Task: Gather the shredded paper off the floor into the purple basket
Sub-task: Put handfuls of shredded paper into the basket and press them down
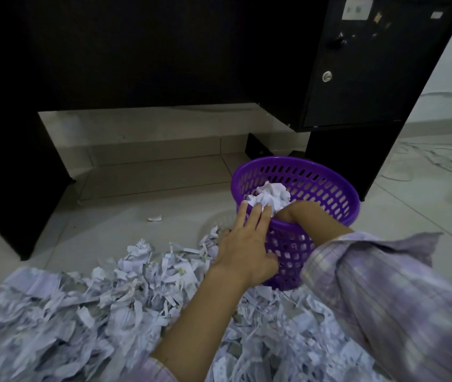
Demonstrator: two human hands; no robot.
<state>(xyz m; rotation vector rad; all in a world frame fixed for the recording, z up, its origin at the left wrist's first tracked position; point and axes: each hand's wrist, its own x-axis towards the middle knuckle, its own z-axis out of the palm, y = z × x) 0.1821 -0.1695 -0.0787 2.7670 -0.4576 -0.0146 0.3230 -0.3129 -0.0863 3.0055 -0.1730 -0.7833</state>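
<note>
On the tiled floor [142, 205], purple basket [326, 183] holds crumpled paper [271, 195].

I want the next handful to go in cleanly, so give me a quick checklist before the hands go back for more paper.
1. Basket upright on the floor: ok.
2. Room left inside: ok, the paper in the basket sits below the far rim.
3. Right hand free of paper: cannot tell, its fingers are hidden inside the basket.
4. Left hand free: ok, fingers straight, resting against the basket's near wall and rim, no grip on anything.
5. Paper within reach: ok, the pile on the floor lies right beside the basket.
6. Stray scrap noted: not ok, it lies apart from the pile.
</note>
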